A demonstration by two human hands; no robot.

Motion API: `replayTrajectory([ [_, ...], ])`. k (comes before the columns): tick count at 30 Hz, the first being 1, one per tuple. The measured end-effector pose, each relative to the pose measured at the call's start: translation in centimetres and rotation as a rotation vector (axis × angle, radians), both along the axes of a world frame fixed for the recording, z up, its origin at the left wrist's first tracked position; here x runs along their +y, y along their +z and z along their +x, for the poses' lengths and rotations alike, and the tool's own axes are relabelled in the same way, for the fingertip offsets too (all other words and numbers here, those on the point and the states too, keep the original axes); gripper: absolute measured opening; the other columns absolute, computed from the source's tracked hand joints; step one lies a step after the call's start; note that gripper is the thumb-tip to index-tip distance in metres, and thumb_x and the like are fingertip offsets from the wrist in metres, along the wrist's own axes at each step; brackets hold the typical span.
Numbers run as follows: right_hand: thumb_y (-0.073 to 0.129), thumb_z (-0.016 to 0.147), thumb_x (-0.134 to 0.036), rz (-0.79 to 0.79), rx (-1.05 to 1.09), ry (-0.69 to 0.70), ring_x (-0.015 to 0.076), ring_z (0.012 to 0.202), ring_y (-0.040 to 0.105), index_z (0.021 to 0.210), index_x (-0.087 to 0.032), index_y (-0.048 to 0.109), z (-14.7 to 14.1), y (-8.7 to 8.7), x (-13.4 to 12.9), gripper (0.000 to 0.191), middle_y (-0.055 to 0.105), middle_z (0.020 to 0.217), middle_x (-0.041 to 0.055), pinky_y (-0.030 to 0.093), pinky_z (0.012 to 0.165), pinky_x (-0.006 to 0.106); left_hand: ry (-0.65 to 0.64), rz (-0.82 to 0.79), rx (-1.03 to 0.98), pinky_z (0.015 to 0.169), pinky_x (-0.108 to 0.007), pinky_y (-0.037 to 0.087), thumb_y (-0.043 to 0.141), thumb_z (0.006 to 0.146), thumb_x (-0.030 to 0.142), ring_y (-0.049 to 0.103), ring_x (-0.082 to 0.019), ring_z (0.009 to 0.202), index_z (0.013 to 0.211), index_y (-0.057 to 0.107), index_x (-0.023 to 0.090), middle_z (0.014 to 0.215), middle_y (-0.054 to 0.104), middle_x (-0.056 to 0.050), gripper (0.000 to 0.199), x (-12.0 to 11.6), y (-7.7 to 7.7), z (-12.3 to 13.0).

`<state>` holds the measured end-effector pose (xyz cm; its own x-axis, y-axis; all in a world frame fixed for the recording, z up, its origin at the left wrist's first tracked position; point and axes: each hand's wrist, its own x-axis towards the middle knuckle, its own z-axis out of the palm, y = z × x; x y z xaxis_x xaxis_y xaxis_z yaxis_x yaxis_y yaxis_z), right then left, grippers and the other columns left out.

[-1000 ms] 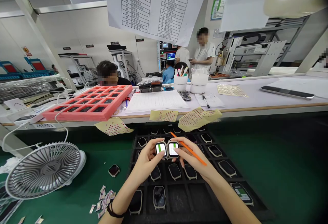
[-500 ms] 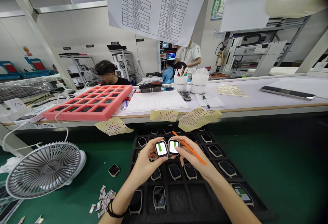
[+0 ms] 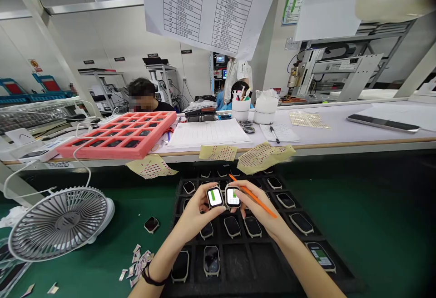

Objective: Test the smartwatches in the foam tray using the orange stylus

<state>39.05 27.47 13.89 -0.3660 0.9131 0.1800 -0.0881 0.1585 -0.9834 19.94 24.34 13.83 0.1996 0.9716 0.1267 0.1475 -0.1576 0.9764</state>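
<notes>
My left hand [image 3: 193,214] grips a smartwatch head [image 3: 214,196] by its edges, its lit screen white with a green bar. Close beside it, a second smartwatch head [image 3: 232,199] rests in my right hand [image 3: 260,205], with a fingertip on its lit screen. That screen shows a white grid with some green at the top. A thin orange stick [image 3: 254,196] lies across the right hand, tucked by the fingers. Both hands are above a black compartment tray [image 3: 236,261] holding several dark-screened watch heads [image 3: 211,261]. One watch in the tray's right column [image 3: 320,256] has a lit screen.
On the green mat, a grey fan [image 3: 64,223], a single watch head [image 3: 151,225] and small label scraps [image 3: 138,264] lie to the left. The shelf ahead holds a pink foam tray [image 3: 146,148], paper sheets [image 3: 207,133] and a pen cup [image 3: 240,109]. Yellow sticker sheets [image 3: 265,157] hang from its edge.
The right watch has shifted slightly right, and the green area on its screen is now smaller, with grid lines showing. In the background, the standing person in white has moved left.
</notes>
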Motion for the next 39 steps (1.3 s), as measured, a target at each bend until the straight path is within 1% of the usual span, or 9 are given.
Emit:
replayTrajectory([
  [5, 0.061, 0.085, -0.042, -0.035, -0.050, -0.058, 0.0136, 0.049, 0.062, 0.092, -0.020, 0.062, 0.16, -0.02, -0.11, 0.023, 0.057, 0.069, -0.0013, 0.042, 0.041, 0.021, 0.052, 0.008, -0.004, 0.051, -0.022, 0.036, 0.052, 0.086, 0.052, 0.050, -0.012, 0.063, 0.110, 0.058, 0.018, 0.080, 0.061, -0.002, 0.041, 0.02, 0.35, 0.13],
  [8, 0.062, 0.084, -0.042, -0.044, -0.055, -0.040, 0.0133, 0.047, 0.061, 0.091, -0.020, 0.061, 0.20, -0.04, -0.06, 0.023, 0.059, 0.070, -0.0006, 0.042, 0.041, 0.022, 0.074, 0.017, 0.009, 0.048, -0.022, 0.034, 0.052, 0.085, 0.053, 0.050, -0.012, 0.060, 0.100, 0.062, 0.017, 0.072, 0.060, -0.001, 0.040, 0.08, 0.55, 0.14],
  [12, 0.066, 0.081, -0.039, -0.031, -0.041, 0.025, 0.0150, 0.052, 0.063, 0.097, -0.020, 0.060, 0.27, -0.01, 0.10, 0.026, 0.061, 0.074, 0.0003, 0.042, 0.041, 0.022, 0.062, 0.022, -0.020, 0.053, -0.023, 0.040, 0.056, 0.083, 0.052, 0.058, -0.016, 0.068, 0.096, 0.062, 0.017, 0.078, 0.064, -0.003, 0.038, 0.25, 0.28, 0.02],
  [21, 0.070, 0.078, -0.031, 0.013, -0.039, 0.098, 0.0192, 0.069, 0.067, 0.107, -0.022, 0.055, 0.60, 0.08, 0.14, 0.034, 0.062, 0.086, 0.0031, 0.045, 0.043, 0.022, -0.023, 0.015, -0.012, 0.075, -0.028, 0.048, 0.067, 0.078, 0.040, 0.059, -0.022, 0.098, 0.120, 0.051, 0.020, 0.112, 0.062, -0.009, 0.049, -0.17, 0.48, -0.12],
  [24, 0.067, 0.081, -0.037, 0.003, -0.019, 0.044, 0.0166, 0.061, 0.065, 0.102, -0.021, 0.057, 0.40, 0.08, 0.08, 0.028, 0.060, 0.078, 0.0009, 0.044, 0.042, 0.022, -0.007, 0.010, 0.001, 0.062, -0.024, 0.045, 0.062, 0.081, 0.046, 0.059, -0.017, 0.079, 0.119, 0.053, 0.020, 0.103, 0.064, -0.007, 0.046, -0.05, 0.42, -0.12],
  [29, 0.065, 0.081, -0.043, -0.031, -0.044, -0.059, 0.0133, 0.047, 0.058, 0.091, -0.021, 0.061, 0.11, 0.04, -0.04, 0.025, 0.057, 0.067, -0.0010, 0.043, 0.041, 0.023, 0.061, -0.010, 0.053, 0.048, -0.022, 0.032, 0.046, 0.089, 0.052, 0.040, -0.008, 0.048, 0.108, 0.063, 0.020, 0.066, 0.052, 0.002, 0.041, 0.20, 0.18, -0.26],
  [32, 0.065, 0.082, -0.042, -0.043, -0.052, -0.062, 0.0127, 0.046, 0.057, 0.090, -0.021, 0.061, 0.19, -0.05, 0.04, 0.023, 0.057, 0.065, -0.0014, 0.043, 0.042, 0.023, 0.031, -0.016, 0.023, 0.048, -0.021, 0.034, 0.050, 0.087, 0.051, 0.041, -0.008, 0.051, 0.114, 0.060, 0.020, 0.073, 0.056, 0.001, 0.043, 0.17, 0.16, -0.23],
  [35, 0.068, 0.079, -0.039, -0.032, -0.049, -0.007, 0.0151, 0.053, 0.062, 0.096, -0.022, 0.059, 0.51, -0.09, 0.21, 0.026, 0.059, 0.072, -0.0007, 0.042, 0.042, 0.022, -0.010, -0.022, -0.036, 0.050, -0.021, 0.038, 0.058, 0.083, 0.050, 0.053, -0.012, 0.066, 0.124, 0.051, 0.020, 0.099, 0.062, -0.006, 0.051, 0.11, 0.25, -0.16],
  [39, 0.073, 0.074, -0.032, -0.014, -0.067, 0.070, 0.0199, 0.069, 0.066, 0.106, -0.023, 0.056, 0.92, 0.05, 0.34, 0.037, 0.062, 0.084, 0.0025, 0.043, 0.043, 0.021, -0.038, -0.008, -0.069, 0.075, -0.028, 0.047, 0.067, 0.078, 0.041, 0.058, -0.022, 0.099, 0.124, 0.049, 0.019, 0.113, 0.062, -0.009, 0.054, 0.11, 0.30, -0.11],
])
